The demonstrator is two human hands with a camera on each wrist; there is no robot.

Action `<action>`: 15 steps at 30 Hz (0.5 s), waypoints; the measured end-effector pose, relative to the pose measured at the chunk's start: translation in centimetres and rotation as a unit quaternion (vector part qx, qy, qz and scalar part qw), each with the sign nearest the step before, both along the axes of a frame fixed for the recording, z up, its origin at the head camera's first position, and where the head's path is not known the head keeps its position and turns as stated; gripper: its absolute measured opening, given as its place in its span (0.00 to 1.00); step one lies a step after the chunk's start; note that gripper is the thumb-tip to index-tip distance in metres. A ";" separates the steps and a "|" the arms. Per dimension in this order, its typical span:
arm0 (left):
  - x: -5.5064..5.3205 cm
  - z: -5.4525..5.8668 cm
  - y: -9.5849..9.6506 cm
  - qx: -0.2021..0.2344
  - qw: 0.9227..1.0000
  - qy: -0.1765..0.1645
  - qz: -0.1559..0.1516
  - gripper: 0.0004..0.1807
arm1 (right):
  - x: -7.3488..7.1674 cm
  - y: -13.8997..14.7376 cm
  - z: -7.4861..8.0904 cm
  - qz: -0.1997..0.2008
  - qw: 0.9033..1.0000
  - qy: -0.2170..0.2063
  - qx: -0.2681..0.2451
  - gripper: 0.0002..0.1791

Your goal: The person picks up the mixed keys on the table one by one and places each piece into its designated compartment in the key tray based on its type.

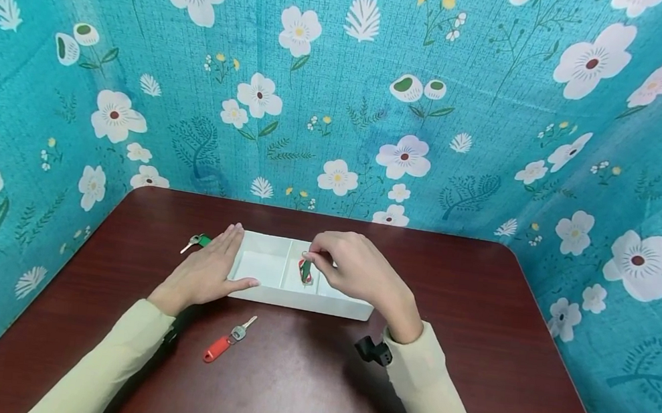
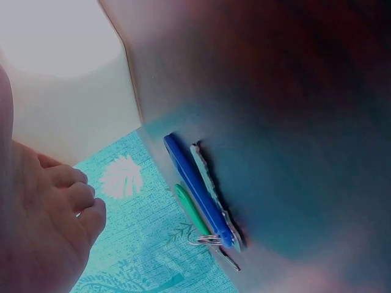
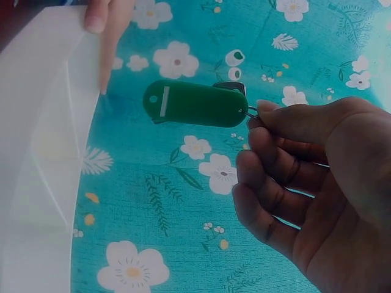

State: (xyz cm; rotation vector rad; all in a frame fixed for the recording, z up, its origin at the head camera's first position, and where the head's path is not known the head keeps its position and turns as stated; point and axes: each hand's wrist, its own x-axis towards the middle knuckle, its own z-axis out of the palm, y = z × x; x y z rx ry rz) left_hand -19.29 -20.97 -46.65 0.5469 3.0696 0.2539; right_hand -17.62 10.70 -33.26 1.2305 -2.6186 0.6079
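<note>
The table is spreading past the white tray, with room beyond its right end. The left hand is resting straight-fingered along the tray's left edge. The right hand is hovering over the middle compartment. A red-tagged key is lying before the tray; a green tag is hanging above that compartment, right-hand fingers pinching its ring.

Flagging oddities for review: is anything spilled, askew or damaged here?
Nothing stands out: the white tray looks undamaged, the right hand holds a green tag, no spill shows, and the red-tagged key lies in front.
</note>
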 end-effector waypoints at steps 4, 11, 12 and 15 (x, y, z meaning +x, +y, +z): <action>0.0 0.0 0.1 -0.003 1.000 0.005 -0.001 0.66 | -0.2 -0.1 0.1 -0.001 1.000 -0.006 0.002 0.03; 0.0 0.3 0.1 -0.010 1.000 0.007 -0.002 0.66 | -0.6 -0.7 0.6 -0.004 1.000 -0.011 0.010 0.03; 0.0 0.3 0.1 -0.010 1.000 0.007 -0.002 0.66 | -0.6 -0.8 0.7 -0.005 1.000 -0.014 0.012 0.03; 0.0 0.2 0.1 -0.011 1.000 0.011 -0.003 0.66 | -0.8 -1.3 0.9 -0.010 0.999 -0.026 0.015 0.03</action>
